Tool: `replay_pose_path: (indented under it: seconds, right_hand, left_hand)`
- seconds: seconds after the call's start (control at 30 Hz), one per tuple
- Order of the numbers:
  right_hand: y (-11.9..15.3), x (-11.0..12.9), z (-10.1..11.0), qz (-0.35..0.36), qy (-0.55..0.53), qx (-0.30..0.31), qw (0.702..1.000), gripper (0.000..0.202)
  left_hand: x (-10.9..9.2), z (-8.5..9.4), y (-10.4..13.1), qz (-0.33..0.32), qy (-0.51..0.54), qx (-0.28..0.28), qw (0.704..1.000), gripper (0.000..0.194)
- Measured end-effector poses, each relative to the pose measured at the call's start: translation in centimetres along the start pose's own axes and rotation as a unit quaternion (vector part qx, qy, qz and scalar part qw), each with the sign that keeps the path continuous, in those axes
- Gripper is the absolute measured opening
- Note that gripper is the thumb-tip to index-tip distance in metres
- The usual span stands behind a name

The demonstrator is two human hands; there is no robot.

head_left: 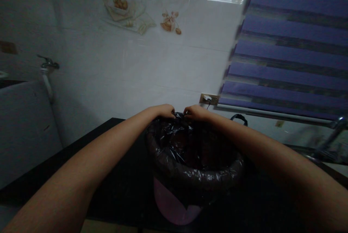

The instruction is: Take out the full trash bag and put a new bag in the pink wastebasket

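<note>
A pink bin (174, 204) stands on the dark counter, lined with a black plastic bag (198, 173) that is folded over its rim. At the far side of the rim, my left hand (165, 110) has its fingers closed on the bag's edge. Just to the right, my right hand (195, 112) pinches the same edge, with a short stretch of black plastic between the two hands. Inside the bin the bag is crinkled and shiny, and its bottom is too dark to make out.
The black counter (119, 186) runs along a tiled wall (152, 69). A socket with a plug (208, 98) is on the wall behind. At right are a faucet (331, 137) and purple blinds (288, 51); a wall tap (49, 63) is at left. A dark looped handle (239, 117) shows behind my right forearm.
</note>
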State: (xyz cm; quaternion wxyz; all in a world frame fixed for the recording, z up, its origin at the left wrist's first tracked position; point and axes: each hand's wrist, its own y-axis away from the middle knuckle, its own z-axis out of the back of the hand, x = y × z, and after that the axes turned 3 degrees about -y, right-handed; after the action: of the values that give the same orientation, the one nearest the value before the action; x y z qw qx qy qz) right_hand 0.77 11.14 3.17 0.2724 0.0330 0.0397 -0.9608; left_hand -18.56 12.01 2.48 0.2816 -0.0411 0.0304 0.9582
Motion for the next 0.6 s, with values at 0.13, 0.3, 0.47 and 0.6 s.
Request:
replay_pose_path:
  seconds: [0.13, 0.3, 0.47, 0.6]
  right_hand:
    - [0.4, 0.1, -0.2, -0.009, -0.005, 0.002, 1.000, 0.033]
    - [0.7, 0.6, 0.1, -0.014, 0.009, 0.032, 0.999, 0.033]
    - [0.8, 0.8, -0.1, -0.026, 0.019, 0.046, 0.998, 0.032]
    - [0.4, 0.5, -0.6, -0.022, 0.014, 0.043, 0.999, 0.036]
  left_hand:
    - [0.3, -0.5, 0.0, 0.010, 0.000, 0.008, 1.000, 0.040]
    - [0.3, -0.6, 0.2, 0.020, 0.009, 0.022, 1.000, 0.045]
    - [0.6, -0.9, 0.0, 0.012, 0.018, 0.032, 0.999, 0.046]
    - [0.9, -1.5, -0.4, -0.037, 0.033, 0.041, 0.998, 0.048]
